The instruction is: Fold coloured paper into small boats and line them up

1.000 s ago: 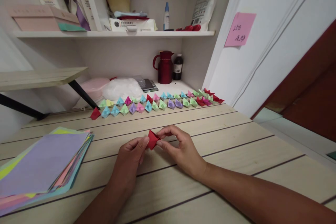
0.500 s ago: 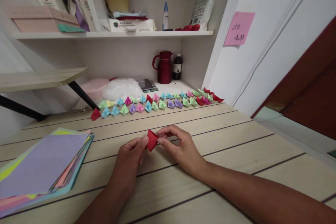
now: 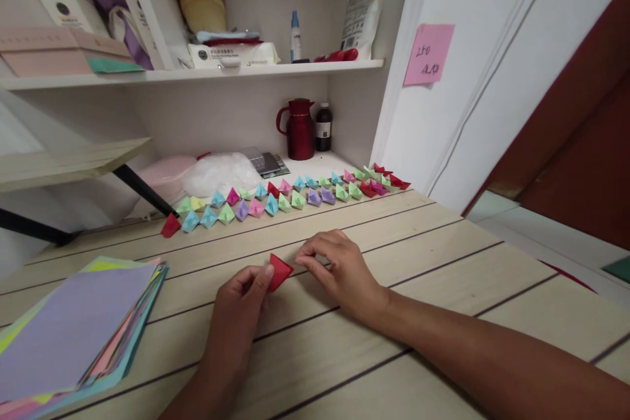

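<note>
My left hand [image 3: 241,305] pinches a small folded red paper piece [image 3: 279,270] just above the pale wooden table [image 3: 443,256]. My right hand [image 3: 339,269] rests on the table a short way to the right of the piece, fingers curled loosely with nothing visible in them, no longer touching it. Beyond the hands, a long row of small folded paper boats [image 3: 285,195] in several colours lines the table's far edge, with a red one [image 3: 170,226] at its left end. A stack of coloured paper sheets [image 3: 73,325] lies at the left.
A recess behind the table holds a dark red jug [image 3: 298,130], a dark bottle [image 3: 323,126], a white plastic bag [image 3: 221,172] and a pink container [image 3: 167,170]. An upper shelf [image 3: 197,71] carries boxes and packets. A pink sticky note [image 3: 428,54] hangs on the white panel at right.
My right hand has let go of the red piece and drawn slightly right; the left hand alone keeps it. The view has shifted a little to the right.
</note>
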A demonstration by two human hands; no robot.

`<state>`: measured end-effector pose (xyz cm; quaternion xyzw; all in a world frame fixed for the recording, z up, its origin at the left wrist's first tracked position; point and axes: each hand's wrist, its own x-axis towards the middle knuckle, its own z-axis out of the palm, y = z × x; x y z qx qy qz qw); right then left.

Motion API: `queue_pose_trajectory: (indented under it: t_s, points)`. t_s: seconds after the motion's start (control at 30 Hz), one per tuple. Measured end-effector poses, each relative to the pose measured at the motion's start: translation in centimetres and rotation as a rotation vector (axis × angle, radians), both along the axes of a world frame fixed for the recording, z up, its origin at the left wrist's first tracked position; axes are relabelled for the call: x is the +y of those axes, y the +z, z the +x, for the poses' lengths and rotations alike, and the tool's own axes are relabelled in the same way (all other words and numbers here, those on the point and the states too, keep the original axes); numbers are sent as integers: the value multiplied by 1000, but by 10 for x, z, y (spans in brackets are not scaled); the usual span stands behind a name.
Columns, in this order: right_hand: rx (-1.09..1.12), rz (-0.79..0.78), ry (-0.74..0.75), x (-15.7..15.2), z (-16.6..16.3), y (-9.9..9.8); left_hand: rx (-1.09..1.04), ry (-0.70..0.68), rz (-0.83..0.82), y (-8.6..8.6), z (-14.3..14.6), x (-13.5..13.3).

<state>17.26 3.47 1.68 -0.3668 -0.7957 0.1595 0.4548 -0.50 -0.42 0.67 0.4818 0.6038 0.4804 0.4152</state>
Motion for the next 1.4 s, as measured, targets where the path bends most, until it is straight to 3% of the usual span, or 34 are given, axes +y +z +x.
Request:
queue_pose_trajectory:
  t_s: [0.13,0.3,0.43,0.63,0.77,0.97,1.07,1.17,1.27,1.4]
  points:
    - [32,-49,39,2,6,2,17,-75,-37,2,2,-1]
    - [379,-348,196,3,5,0,-380,-52,28,5,-11,7]
    - [313,-357,227,0,-1,-1,-582,-105,-10,6,-13,5]
    - [262,-422,343,-13,-11,-6,-699,-202,-127,0,6,-8]
    - [337,-474,330,-12,-14,-10,-720,-192,-137,-2,9,-9]
    - [448,-699,311,-8,-13,-7,-671,-177,-107,-4,7,-8]
    - [453,-768,345,-4,-12,-9,-549,-186,-142,-2,6,-8]
    - [450,-790,345,2,-9,-14,-115,-152,-91,-1,0,-8]
    - [474,-809,321,10,-5,-19,313,-6,165,-5,-8,-4]
    - [479,-815,292,13,-3,-22,469,73,462,-15,-13,4]
